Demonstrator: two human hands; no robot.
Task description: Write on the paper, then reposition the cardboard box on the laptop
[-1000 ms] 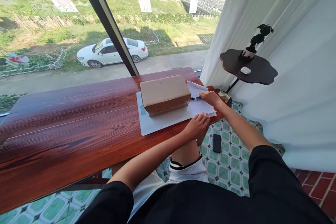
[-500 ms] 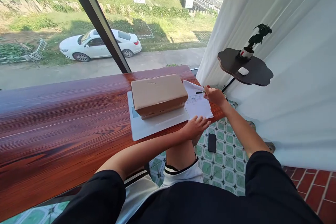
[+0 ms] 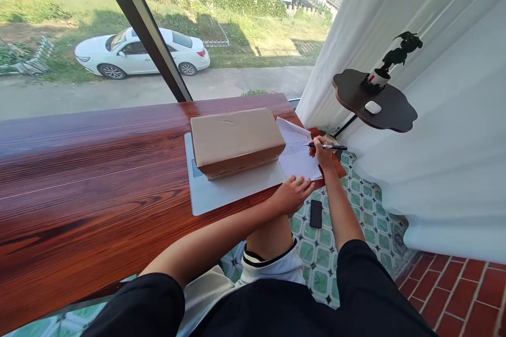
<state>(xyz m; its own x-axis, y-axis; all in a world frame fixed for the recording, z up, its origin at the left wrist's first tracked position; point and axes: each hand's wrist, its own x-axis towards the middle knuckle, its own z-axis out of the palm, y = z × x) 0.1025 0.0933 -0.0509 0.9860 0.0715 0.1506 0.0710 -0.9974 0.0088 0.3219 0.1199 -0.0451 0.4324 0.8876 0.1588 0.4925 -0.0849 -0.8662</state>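
My right hand [image 3: 323, 151] grips a black pen [image 3: 330, 147], its tip over a printed white sheet of paper [image 3: 297, 154] at the right end of the wooden table [image 3: 98, 163]. My left hand [image 3: 293, 192] rests with spread fingers on the table's near edge, touching the paper's lower corner. A closed cardboard box [image 3: 235, 139] lies just left of the paper on a white mat [image 3: 225, 189].
A dark phone [image 3: 315, 214] lies on the green tiled floor below the table's end. A small dark side table [image 3: 375, 105] at the right holds a potted plant [image 3: 389, 63] and a white case [image 3: 372, 107]. White curtains hang behind; a large window faces a road.
My right hand has picked the pen up off the paper and turned it into a writing grip. The left hand has stayed at the table edge. The view shifted slightly.
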